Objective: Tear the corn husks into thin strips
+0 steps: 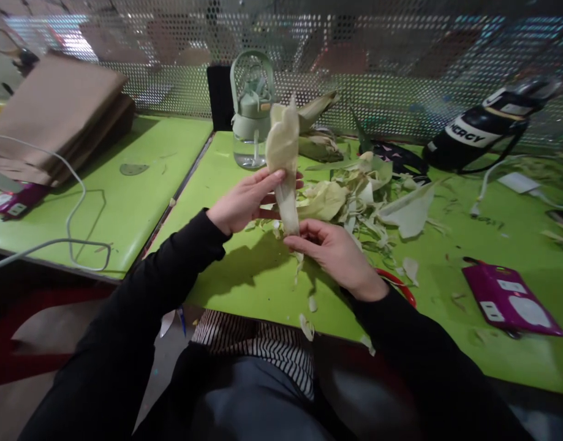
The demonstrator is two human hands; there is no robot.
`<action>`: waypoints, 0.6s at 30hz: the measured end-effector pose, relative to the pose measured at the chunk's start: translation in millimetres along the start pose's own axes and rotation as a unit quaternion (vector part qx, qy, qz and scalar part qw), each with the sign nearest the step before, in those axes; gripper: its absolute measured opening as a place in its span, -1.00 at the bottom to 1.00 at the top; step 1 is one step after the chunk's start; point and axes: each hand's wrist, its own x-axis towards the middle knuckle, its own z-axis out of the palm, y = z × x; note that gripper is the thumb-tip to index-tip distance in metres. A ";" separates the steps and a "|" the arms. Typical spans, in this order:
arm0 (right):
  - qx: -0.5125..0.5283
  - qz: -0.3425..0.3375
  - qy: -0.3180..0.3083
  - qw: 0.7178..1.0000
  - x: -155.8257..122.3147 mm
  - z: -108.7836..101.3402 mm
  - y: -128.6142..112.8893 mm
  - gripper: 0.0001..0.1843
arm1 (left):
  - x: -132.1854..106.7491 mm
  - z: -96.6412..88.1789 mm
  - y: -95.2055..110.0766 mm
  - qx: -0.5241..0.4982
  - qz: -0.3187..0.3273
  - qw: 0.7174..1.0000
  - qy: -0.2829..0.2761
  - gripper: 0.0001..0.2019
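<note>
Upright in front of me is a pale, cream-coloured corn husk bundle (282,144), wide and ruffled at the top and narrow below. My left hand (253,199) is closed round its middle, thumb across the front. At the lower end, my right hand (331,251) pinches the narrow part between thumb and fingers. Thin shreds hang beneath that pinch. Just behind my right hand lies a heap of loose husk pieces (355,193), pale green and cream. A red loop (398,286), partly hidden by my right forearm, lies on the green table (235,269).
A clear bottle with a green lid (251,116) stands behind the husk, beside unpeeled-looking husks (320,146). A black bottle (478,131) leans at the back right. Purple packets (511,300) lie right and far left. Brown paper bags (65,110) and a cable (81,190) occupy the left.
</note>
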 end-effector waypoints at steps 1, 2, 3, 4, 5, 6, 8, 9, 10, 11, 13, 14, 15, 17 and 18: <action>-0.004 -0.002 0.007 1.000 0.1 -1.5 0.3 -0.59 | 0.5 -6.4 5.5 0.025 -0.008 1.000 -0.005 -0.85; -0.009 -0.005 0.014 1.000 0.2 -2.9 0.6 -0.60 | 1.2 -12.0 10.0 0.045 -0.013 0.999 -0.003 -0.86; -0.013 -0.007 0.021 1.000 0.3 -4.1 0.6 -0.61 | 2.0 -16.3 13.1 0.056 -0.010 0.998 0.008 -0.86; -0.016 -0.010 0.027 0.999 0.3 -4.9 0.4 -0.61 | 3.0 -19.1 14.8 0.060 0.000 0.998 0.022 -0.86; -0.017 -0.012 0.031 0.999 0.3 -5.4 -0.2 -0.61 | 4.0 -20.6 15.1 0.061 0.013 0.997 0.033 -0.85; -0.016 -0.015 0.034 0.999 0.2 -5.6 -0.9 -0.61 | 5.0 -20.8 14.3 0.059 0.027 0.997 0.042 -0.84; -0.016 -0.015 0.037 0.999 -0.1 -5.2 -2.9 -0.58 | 6.6 -18.5 10.8 0.054 0.046 0.996 0.046 -0.82; -0.016 -0.014 0.037 0.999 -0.3 -4.8 -3.9 -0.57 | 7.0 -16.7 8.9 0.051 0.050 0.996 0.045 -0.80; -0.017 -0.012 0.036 0.999 -0.5 -4.5 -4.7 -0.55 | 7.1 -14.9 7.2 0.048 0.050 0.997 0.043 -0.79; -0.018 -0.010 0.034 0.999 -0.6 -4.2 -5.1 -0.54 | 7.0 -13.3 6.0 0.044 0.048 0.997 0.043 -0.78; -0.018 -0.009 0.033 0.999 -0.5 -3.8 -4.9 -0.52 | 6.6 -11.1 4.8 0.036 0.047 0.997 0.045 -0.76; -0.017 -0.009 0.032 0.999 -0.4 -3.5 -4.2 -0.52 | 6.5 -10.5 4.4 0.032 0.046 0.997 0.045 -0.75; -0.016 -0.010 0.031 0.999 -0.2 -3.2 -3.2 -0.51 | 6.5 -10.0 3.9 0.026 0.046 0.998 0.045 -0.75; -0.012 -0.011 0.029 0.999 0.3 -2.3 -0.9 -0.52 | 7.1 -9.0 2.0 0.009 0.042 0.998 0.044 -0.74; -0.011 -0.011 0.029 0.999 0.5 -1.7 0.3 -0.52 | 7.4 -8.0 0.3 -0.002 0.039 0.998 0.041 -0.72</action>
